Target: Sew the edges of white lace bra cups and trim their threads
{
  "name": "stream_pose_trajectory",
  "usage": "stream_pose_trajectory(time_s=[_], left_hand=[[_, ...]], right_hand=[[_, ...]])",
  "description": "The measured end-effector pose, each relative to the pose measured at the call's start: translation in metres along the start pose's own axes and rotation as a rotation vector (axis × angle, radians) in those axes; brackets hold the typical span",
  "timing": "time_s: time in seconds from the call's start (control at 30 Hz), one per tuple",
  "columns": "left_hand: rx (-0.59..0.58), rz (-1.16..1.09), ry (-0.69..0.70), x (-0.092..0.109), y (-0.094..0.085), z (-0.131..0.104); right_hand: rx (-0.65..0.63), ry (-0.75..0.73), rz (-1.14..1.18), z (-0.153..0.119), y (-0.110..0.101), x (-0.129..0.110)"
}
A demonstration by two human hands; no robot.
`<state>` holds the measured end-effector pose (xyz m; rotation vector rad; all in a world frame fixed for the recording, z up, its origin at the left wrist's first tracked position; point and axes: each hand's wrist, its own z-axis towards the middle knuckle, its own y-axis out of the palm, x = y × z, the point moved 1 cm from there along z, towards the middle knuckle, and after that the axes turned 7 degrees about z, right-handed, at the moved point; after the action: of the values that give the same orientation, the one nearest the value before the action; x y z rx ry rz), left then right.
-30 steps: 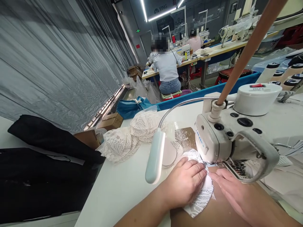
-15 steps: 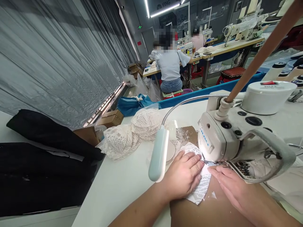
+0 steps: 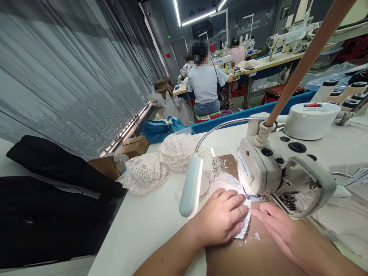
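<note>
My left hand (image 3: pixel 224 218) lies flat, its fingers spread, on a white lace piece (image 3: pixel 243 230) beside the sewing machine's needle area. My right hand (image 3: pixel 277 224) rests low to the right of that piece, with a forefinger stretched to the edge of the lace and the other fingers partly bent. The white sewing machine head (image 3: pixel 255 168) stands just beyond both hands, its presser foot mostly hidden behind the housing and my fingers. Under the lace is a brown, shiny work surface (image 3: pixel 230 257).
A pale green lamp (image 3: pixel 190 188) on a bendy metal neck hangs left of the machine. Piles of white lace cups (image 3: pixel 146 172) lie behind it on the white table (image 3: pixel 135 222). Black cloth (image 3: pixel 51 214) is at the far left. A person (image 3: pixel 205 82) sits at another machine ahead.
The lace has turned and shifted under my left hand, so less of its lower end shows. My left hand has moved slightly down. The bent fingers of my right hand are more curled.
</note>
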<state>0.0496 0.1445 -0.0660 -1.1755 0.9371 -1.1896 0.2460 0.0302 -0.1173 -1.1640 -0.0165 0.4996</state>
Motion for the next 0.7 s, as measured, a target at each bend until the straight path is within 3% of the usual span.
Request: stream_pose_trajectory(time_s=[0.43,0.7], left_hand=[[-0.047,0.021,0.13,-0.008,-0.002,0.002],[-0.023,0.069,0.03,0.0,0.003,0.001]], right_hand=[[0.018,0.046,0.075,0.017,-0.013,-0.013],[0.099,-0.028,-0.3,0.014,-0.01,-0.014]])
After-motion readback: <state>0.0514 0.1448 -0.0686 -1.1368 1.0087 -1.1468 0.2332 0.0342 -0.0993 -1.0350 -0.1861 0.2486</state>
